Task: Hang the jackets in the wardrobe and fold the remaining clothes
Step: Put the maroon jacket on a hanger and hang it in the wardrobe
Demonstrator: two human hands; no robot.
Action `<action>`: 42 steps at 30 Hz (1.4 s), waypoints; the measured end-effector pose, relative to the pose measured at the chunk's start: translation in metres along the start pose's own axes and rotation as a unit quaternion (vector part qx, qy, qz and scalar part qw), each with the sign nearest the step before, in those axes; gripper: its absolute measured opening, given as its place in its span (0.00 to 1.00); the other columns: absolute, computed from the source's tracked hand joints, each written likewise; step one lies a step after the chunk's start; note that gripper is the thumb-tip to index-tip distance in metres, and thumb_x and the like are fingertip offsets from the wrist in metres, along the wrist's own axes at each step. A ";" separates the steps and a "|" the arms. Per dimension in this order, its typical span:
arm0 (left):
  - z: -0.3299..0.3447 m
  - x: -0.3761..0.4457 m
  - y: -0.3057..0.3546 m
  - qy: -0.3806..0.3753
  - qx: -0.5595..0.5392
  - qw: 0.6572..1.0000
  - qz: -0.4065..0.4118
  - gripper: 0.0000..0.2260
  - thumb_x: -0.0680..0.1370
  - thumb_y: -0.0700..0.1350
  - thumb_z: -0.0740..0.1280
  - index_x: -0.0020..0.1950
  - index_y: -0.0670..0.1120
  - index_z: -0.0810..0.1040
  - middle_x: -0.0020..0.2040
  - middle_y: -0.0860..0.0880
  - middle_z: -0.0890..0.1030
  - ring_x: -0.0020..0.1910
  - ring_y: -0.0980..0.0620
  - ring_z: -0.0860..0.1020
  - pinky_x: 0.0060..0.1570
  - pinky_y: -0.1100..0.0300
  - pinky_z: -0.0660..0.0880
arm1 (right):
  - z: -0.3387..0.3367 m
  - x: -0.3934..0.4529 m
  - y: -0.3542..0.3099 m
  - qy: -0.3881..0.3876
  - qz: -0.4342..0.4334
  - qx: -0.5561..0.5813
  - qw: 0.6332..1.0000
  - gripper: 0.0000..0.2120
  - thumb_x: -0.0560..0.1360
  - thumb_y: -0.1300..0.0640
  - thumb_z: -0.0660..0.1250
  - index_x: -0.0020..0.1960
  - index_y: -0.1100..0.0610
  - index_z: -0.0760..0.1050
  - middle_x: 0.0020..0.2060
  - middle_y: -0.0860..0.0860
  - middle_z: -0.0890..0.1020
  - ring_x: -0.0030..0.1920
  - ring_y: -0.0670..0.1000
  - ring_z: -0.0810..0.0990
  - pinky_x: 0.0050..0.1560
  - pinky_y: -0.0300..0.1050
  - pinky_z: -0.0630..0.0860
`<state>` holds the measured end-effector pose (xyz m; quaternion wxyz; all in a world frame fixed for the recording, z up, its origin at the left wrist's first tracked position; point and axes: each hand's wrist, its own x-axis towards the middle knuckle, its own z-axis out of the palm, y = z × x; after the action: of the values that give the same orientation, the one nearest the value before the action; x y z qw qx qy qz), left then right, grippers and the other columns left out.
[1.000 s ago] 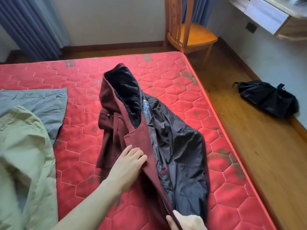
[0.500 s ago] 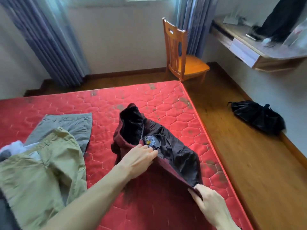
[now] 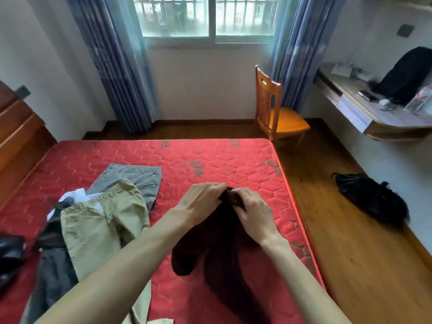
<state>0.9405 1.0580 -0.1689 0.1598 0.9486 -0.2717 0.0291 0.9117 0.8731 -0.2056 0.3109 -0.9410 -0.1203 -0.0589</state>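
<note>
1. The maroon jacket [image 3: 222,249] is now held up off the red mattress [image 3: 210,160], hanging dark and bunched below both hands. Half a second ago it lay spread open on the mattress with its black lining showing; that lining is no longer visible.
2. The left hand [image 3: 201,202] has moved from the front edge to the top of the garment, where its fingers are curled onto the fabric.
3. The right hand [image 3: 252,211] has risen from the lower hem and now pinches the same top part, just beside the left hand.
4. The view has lifted: the window and curtains beyond the mattress now show in full.
5. The khaki trousers [image 3: 98,225] and grey trousers [image 3: 135,178] lie unfolded on the mattress, left of the jacket, with darker garments at the mattress's left edge.
6. Judgement: the jacket is gathered for carrying to the wardrobe, which is not in view. Hanging is not yet done, and folding has not begun.
7. Risk: the trailing lower part may drag along the mattress.
</note>
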 end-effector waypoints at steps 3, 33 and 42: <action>-0.022 -0.020 -0.006 0.051 -0.046 0.997 -0.024 0.08 0.79 0.40 0.66 0.46 0.48 0.67 0.42 0.55 0.74 0.41 0.46 0.78 0.39 0.57 0.65 | -0.022 0.013 -0.030 0.004 -0.045 -0.023 0.999 0.16 0.77 0.62 0.69 0.63 0.52 0.77 0.56 0.45 0.81 0.58 0.52 0.78 0.55 0.52 0.78; -0.134 0.040 0.046 0.272 -0.265 0.885 -0.268 0.21 0.78 0.46 0.67 0.28 0.45 0.65 0.25 0.52 0.68 0.27 0.53 0.67 0.30 0.59 0.60 | -0.096 0.019 -0.079 0.160 -0.016 0.128 0.979 0.14 0.77 0.42 0.72 0.54 0.49 0.75 0.45 0.43 0.78 0.41 0.45 0.79 0.41 0.40 0.79; -0.160 0.040 0.052 0.288 -0.349 0.851 -0.268 0.11 0.79 0.43 0.65 0.60 0.48 0.68 0.39 0.47 0.77 0.37 0.49 0.77 0.39 0.55 0.74 | -0.048 0.004 -0.121 0.107 0.021 0.132 0.985 0.13 0.82 0.47 0.65 0.63 0.47 0.68 0.46 0.48 0.85 0.47 0.53 0.87 0.48 0.56 0.83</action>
<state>0.9523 1.0473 0.0032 0.5528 0.8157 0.0587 0.1599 0.8822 0.9392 -0.0971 0.4446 -0.8822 -0.0730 -0.1367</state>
